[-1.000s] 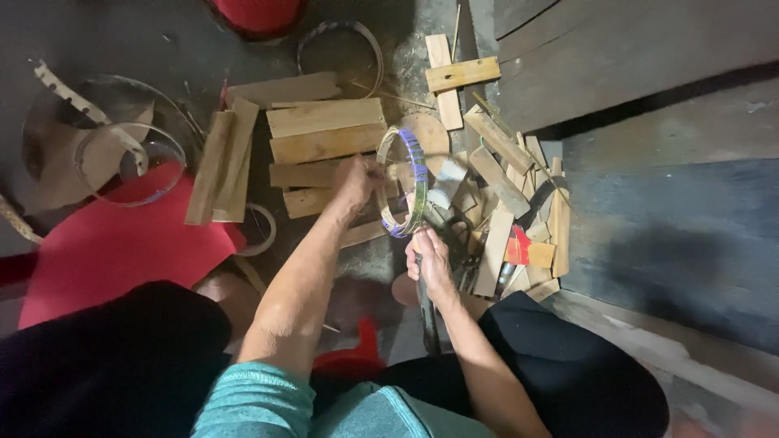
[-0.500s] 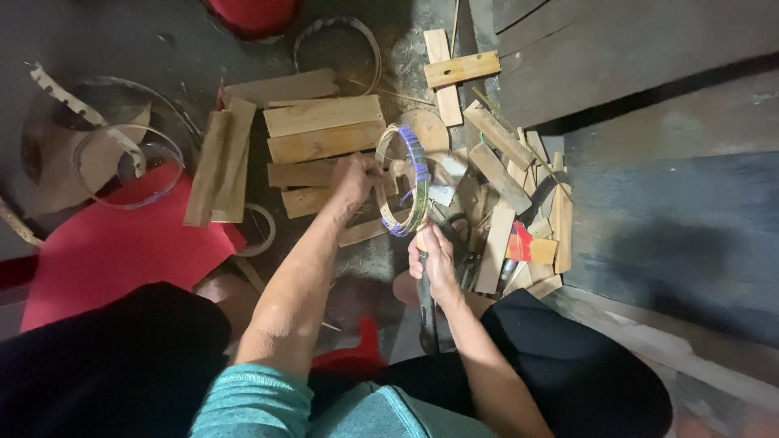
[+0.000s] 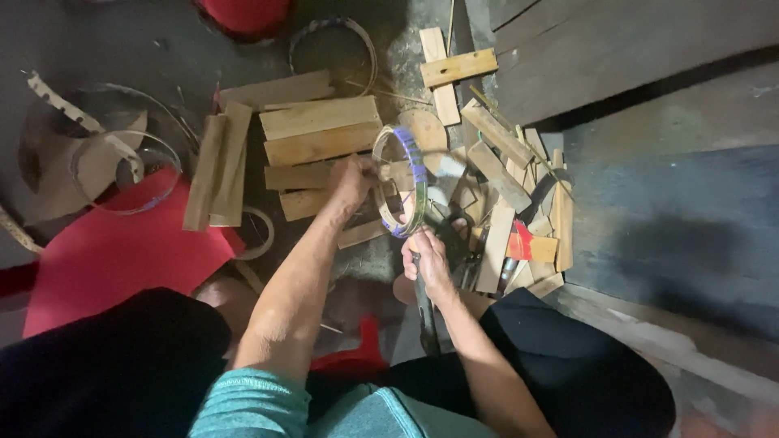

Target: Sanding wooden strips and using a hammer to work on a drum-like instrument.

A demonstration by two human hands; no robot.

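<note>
My left hand (image 3: 354,176) grips the left side of a bamboo hoop (image 3: 412,159) wound with purple and green strips, held upright over the wood pile. My right hand (image 3: 428,258) is closed around the dark handle of a knife-like tool (image 3: 425,312) just below the hoop's lower edge. The blade end is hidden behind the hand and hoop. Both forearms reach forward from my lap.
Wooden planks (image 3: 320,130) and short offcuts (image 3: 503,174) lie scattered on the floor ahead. Loose bamboo rings (image 3: 122,170) rest at the left beside a red mat (image 3: 114,251). A red tub (image 3: 243,15) sits at the top. A dark wooden step (image 3: 649,57) rises at right.
The hoop has tilted slightly and my right hand has shifted a little under it. Otherwise the scene is the same.
</note>
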